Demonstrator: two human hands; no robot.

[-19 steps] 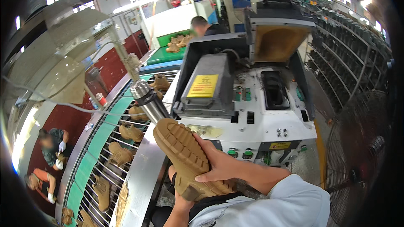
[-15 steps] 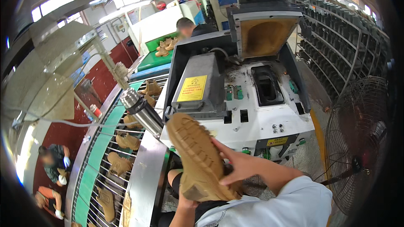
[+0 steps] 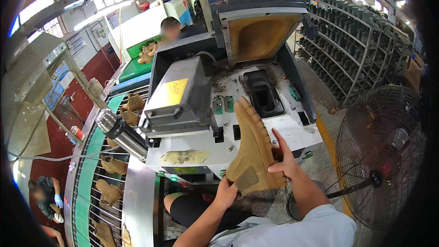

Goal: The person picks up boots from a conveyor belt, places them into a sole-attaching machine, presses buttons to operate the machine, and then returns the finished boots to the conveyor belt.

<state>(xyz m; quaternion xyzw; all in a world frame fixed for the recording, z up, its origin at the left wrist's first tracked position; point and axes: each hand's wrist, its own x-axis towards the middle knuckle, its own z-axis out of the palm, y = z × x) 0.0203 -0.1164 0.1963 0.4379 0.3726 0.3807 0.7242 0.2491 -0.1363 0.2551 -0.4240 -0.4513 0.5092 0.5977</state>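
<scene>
Both hands gripped a tan boot (image 3: 254, 153), held tilted with its toe up over the front edge of a white press machine (image 3: 256, 110). The left hand (image 3: 226, 193) pinched the heel end from below, fingers closed on it; the right hand (image 3: 284, 161) clasped the boot's side, index finger stretched upward. Behind stood the machine's open tan-lined lid (image 3: 263, 32). To the left, a wire conveyor (image 3: 98, 187) carried more tan boots (image 3: 109, 192). A floor fan (image 3: 382, 155) stood at the right.
</scene>
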